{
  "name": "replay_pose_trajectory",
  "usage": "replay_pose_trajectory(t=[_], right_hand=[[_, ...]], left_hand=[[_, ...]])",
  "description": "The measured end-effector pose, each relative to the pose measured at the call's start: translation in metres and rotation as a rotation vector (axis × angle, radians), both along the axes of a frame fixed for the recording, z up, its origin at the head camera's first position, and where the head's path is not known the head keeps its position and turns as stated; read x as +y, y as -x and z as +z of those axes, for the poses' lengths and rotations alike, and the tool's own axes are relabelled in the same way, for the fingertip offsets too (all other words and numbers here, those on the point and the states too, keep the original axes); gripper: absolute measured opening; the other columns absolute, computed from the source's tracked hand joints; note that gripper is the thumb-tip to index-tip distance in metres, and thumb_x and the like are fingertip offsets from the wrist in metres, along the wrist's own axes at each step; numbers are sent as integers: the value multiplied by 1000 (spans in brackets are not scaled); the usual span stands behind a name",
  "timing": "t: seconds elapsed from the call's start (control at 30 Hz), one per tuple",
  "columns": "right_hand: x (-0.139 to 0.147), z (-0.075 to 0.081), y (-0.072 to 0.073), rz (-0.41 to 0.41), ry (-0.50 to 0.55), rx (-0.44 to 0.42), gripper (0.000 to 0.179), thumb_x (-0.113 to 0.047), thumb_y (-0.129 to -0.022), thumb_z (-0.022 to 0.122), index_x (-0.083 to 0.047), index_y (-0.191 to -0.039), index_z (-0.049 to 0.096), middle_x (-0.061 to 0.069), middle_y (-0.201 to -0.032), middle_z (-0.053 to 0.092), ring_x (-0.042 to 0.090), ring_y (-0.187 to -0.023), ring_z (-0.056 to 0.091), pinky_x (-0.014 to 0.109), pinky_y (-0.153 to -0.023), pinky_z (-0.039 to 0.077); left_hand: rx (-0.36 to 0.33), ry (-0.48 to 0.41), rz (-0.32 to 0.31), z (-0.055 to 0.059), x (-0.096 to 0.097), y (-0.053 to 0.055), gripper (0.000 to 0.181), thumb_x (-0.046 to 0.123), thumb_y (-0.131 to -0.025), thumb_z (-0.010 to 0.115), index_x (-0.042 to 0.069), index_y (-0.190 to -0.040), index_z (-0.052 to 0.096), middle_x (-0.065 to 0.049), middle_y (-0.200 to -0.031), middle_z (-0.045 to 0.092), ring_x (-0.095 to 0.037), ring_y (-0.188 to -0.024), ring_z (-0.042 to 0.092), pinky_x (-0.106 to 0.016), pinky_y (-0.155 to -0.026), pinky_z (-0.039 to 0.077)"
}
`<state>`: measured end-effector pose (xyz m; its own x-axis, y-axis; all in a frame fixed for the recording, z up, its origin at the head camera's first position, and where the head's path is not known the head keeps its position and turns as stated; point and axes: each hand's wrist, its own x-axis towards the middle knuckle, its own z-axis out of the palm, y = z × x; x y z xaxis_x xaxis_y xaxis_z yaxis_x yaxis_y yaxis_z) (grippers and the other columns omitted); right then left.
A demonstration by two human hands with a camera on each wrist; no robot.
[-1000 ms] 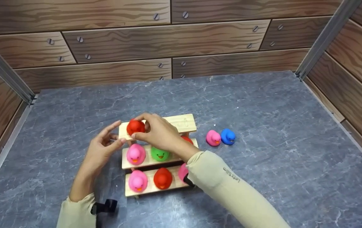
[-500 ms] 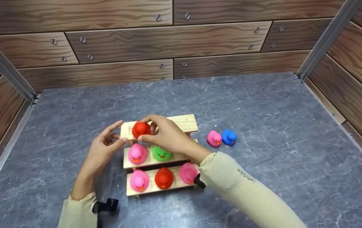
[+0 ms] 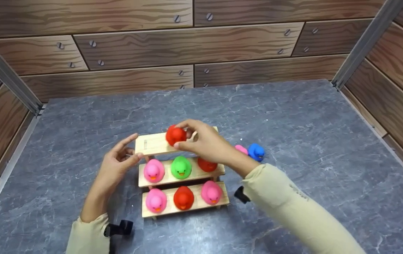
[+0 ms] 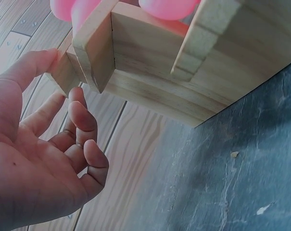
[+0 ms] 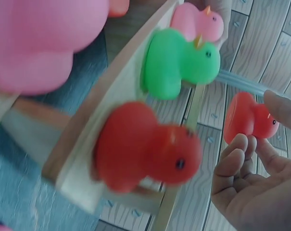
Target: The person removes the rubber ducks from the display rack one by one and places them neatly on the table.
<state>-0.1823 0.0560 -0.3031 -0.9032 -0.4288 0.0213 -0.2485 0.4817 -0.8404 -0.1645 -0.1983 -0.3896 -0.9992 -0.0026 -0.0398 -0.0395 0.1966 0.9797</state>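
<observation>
A person's right hand (image 3: 205, 139) pinches a bright red, rounded toy duck (image 3: 175, 135) over the middle of the top board (image 3: 155, 144) of a three-tier pale wooden stand (image 3: 170, 205), the grip drawn snugly against its body; whether its base touches the wood cannot be told. At the board's nine o'clock end, the left hand (image 3: 116, 162) steadies the stand, thumb and forefinger nipping its edges, the other fingers loosely bent. Toward six o'clock, the middle board bears a pink duck (image 3: 154, 171), a green duck (image 3: 181, 167) and a second red duck (image 3: 207, 164); the lowest holds a third red duck (image 3: 184, 198) between two pinks. On the grey marbled table (image 3: 314, 141), between two and three o'clock of the stand, a partly hidden small pink duck (image 3: 241, 149) sits beside a blue duck (image 3: 256, 152). The smooth, curved toy could pop free if squeezed off-centre. A dipping right wrist (image 3: 244, 164) might topple the second red duck, its black wrist attachment (image 3: 242, 194) could catch the four o'clock pink duck (image 3: 211, 192), and a left-hand tug could tilt everything.
</observation>
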Motion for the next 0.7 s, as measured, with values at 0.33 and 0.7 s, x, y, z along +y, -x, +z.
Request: replay_pose_trajectory(t=[0.33, 0.7], right_hand=[[36, -4, 9, -54, 22, -22, 42, -14, -84, 74, -5, -122, 60, 4, -90, 55, 14, -74, 49, 23, -66, 43], [92, 1, 15, -116, -24, -17, 43, -17, -87, 71, -4, -125, 58, 8, -95, 58, 17, -79, 51, 24, -70, 45]], left_hand=[[5, 5, 10, -1, -4, -1, 57, 8, -88, 69, 17, -141, 50, -3, -88, 59, -11, -75, 53, -21, -70, 44], [11, -1, 5, -1, -2, 0, 57, 7, -88, 69, 16, -141, 49, -2, -86, 61, -11, -76, 55, -22, -72, 44]])
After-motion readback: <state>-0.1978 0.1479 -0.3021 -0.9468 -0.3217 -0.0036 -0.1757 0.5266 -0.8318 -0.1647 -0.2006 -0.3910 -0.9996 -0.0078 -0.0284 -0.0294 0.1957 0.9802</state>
